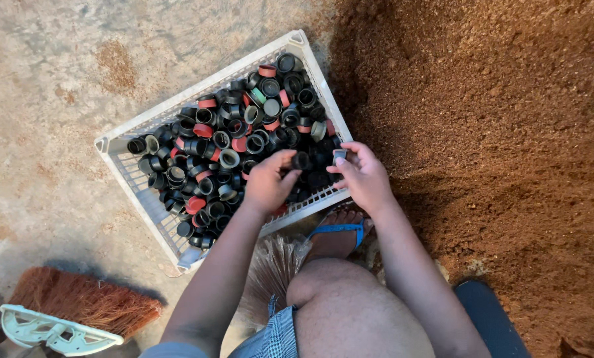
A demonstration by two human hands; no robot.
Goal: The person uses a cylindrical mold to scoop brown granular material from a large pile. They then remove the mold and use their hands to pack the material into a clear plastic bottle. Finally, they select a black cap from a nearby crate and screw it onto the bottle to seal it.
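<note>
A white slatted plastic crate (132, 141) lies on the concrete floor, filled with several small black, red and grey plastic cups (217, 139). Over its near right corner, my left hand (268, 181) pinches a small black cup (301, 160) between thumb and fingers. My right hand (361, 174) is just to the right of it and holds a small grey cup (339, 156) at its fingertips. Both hands hover above the pile in the crate.
A large heap of brown coir soil (502, 119) fills the right side. My bent knee (336, 298) and foot in a blue sandal (338, 230) are below the crate. A brown broom head (78, 301) with a pale green frame lies at bottom left.
</note>
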